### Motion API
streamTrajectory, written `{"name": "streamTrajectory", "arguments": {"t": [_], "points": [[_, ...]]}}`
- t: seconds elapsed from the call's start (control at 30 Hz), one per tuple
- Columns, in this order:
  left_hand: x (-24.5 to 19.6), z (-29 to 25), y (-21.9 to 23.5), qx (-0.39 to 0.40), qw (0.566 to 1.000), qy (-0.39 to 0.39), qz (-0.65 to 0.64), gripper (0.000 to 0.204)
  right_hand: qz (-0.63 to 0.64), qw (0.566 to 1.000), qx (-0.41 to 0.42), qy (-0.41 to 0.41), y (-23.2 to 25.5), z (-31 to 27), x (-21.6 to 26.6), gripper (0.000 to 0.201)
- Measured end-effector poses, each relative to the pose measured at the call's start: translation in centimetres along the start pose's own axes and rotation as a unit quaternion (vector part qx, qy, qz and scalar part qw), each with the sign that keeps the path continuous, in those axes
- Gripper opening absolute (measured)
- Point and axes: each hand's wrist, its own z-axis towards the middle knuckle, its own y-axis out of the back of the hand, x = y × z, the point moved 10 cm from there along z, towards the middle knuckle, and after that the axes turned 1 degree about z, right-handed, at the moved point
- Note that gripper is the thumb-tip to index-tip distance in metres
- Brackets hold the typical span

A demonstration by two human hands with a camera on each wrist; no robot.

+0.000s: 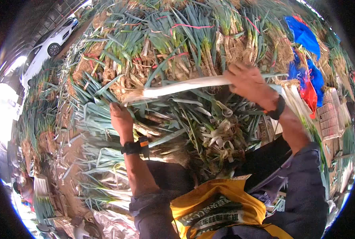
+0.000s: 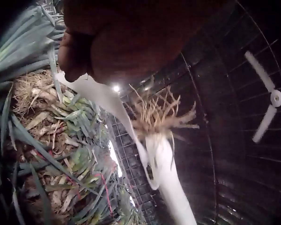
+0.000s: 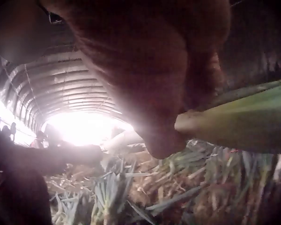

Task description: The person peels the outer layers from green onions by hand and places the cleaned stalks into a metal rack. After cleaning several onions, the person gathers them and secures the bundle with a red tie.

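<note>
My right hand [image 1: 249, 84] grips a long green onion [image 1: 185, 85] near its green end and holds it crosswise over the pile. The white stem points left, and its root tuft [image 2: 161, 112] shows up close in the left wrist view. Below the root end, my left hand [image 1: 121, 119] pinches a thin white strip of onion skin [image 2: 100, 93]. That strip hangs between the fingers and the stem, still joined to the stem. In the right wrist view the onion's pale green part [image 3: 243, 119] runs out past the palm.
Bundles of green onions [image 1: 205, 40] tied with pink strips lie across the far side. Loose onions and leaves [image 1: 209, 131] cover the lap area. Blue and red bags [image 1: 303, 38] and a plastic crate [image 1: 330, 115] stand right. A white car [image 1: 52, 44] is parked far left.
</note>
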Motion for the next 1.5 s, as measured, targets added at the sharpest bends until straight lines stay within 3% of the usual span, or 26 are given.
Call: {"name": "streamTrajectory", "arguments": {"t": [0.13, 0.17, 0.27, 0.33, 0.4, 0.47, 0.53, 0.6, 0.67, 0.73, 0.77, 0.87, 1.07, 1.2, 1.23, 1.5], "points": [[1.0, -0.1, -1.9, 0.029, 0.999, 0.014, 0.02, 0.014, -0.056, 0.998, -0.004, 0.001, 0.6, -1.3, -2.7, 0.028], [0.5, -0.2, -2.0, 0.004, 1.0, -0.023, 0.004, 0.014, -0.096, 0.995, -0.023, 0.014, 0.9, -1.0, -2.5, 0.026], [1.5, 0.0, -2.5, 0.029, 0.999, 0.017, 0.024, 0.018, -0.103, 0.995, 0.011, 0.015, -0.9, -1.2, -4.4, 0.039], [2.6, 0.5, -1.7, -0.03, 0.999, -0.026, 0.038, 0.019, -0.14, 0.99, -0.005, 0.025, 0.1, -2.2, -5.5, 0.036], [4.2, 0.6, -2.0, 0.022, 0.999, 0.023, -0.023, 0.021, -0.16, 0.987, 0.001, 0.026, -0.5, -3.3, -7.3, 0.034], [1.3, 0.3, -4.3, 0.157, 0.976, 0.058, -0.139, 0.026, -0.166, 0.986, -0.01, 0.03, 0.2, -2.8, -6.3, 0.025], [-7.6, -1.6, -3.8, 0.091, 0.962, -0.193, -0.173, 0.038, -0.171, 0.984, -0.022, 0.046, 0.4, -1.6, -4.6, 0.022], [-17.7, -5.1, -1.0, 0.098, 0.909, -0.337, -0.226, 0.047, -0.151, 0.987, -0.022, 0.052, 0.2, -0.7, -3.2, 0.02], [-20.8, -7.2, -2.1, 0.118, 0.901, -0.344, -0.236, 0.049, -0.129, 0.988, -0.046, 0.072, 0.5, 0.6, -1.6, 0.02], [-22.6, -8.7, -3.3, 0.178, 0.879, -0.362, -0.256, 0.047, -0.15, 0.985, -0.015, 0.081, -0.1, 1.3, -0.6, 0.021], [-23.0, -8.8, -3.5, 0.166, 0.888, -0.368, -0.223, 0.037, -0.153, 0.985, -0.012, 0.084, -0.2, 1.5, -0.3, 0.022], [-20.8, -8.3, -6.5, 0.217, 0.904, -0.321, -0.182, 0.035, -0.142, 0.986, -0.019, 0.087, 0.5, 1.7, 0.3, 0.023], [-20.9, -8.4, -4.8, 0.149, 0.921, -0.323, -0.16, 0.033, -0.13, 0.985, -0.031, 0.105, 1.4, 2.5, 1.9, 0.023], [-20.5, -8.3, -4.8, 0.151, 0.926, -0.306, -0.161, 0.031, -0.121, 0.987, -0.028, 0.098, 1.4, 2.6, 1.7, 0.028], [-20.0, -8.1, -5.5, 0.187, 0.924, -0.275, -0.188, 0.028, -0.116, 0.988, -0.031, 0.101, 1.4, 2.5, 1.7, 0.028], [-20.5, -8.9, -5.7, 0.192, 0.913, -0.322, -0.159, 0.019, -0.073, 0.992, -0.015, 0.098, 1.5, 2.0, 1.3, 0.036]]}}
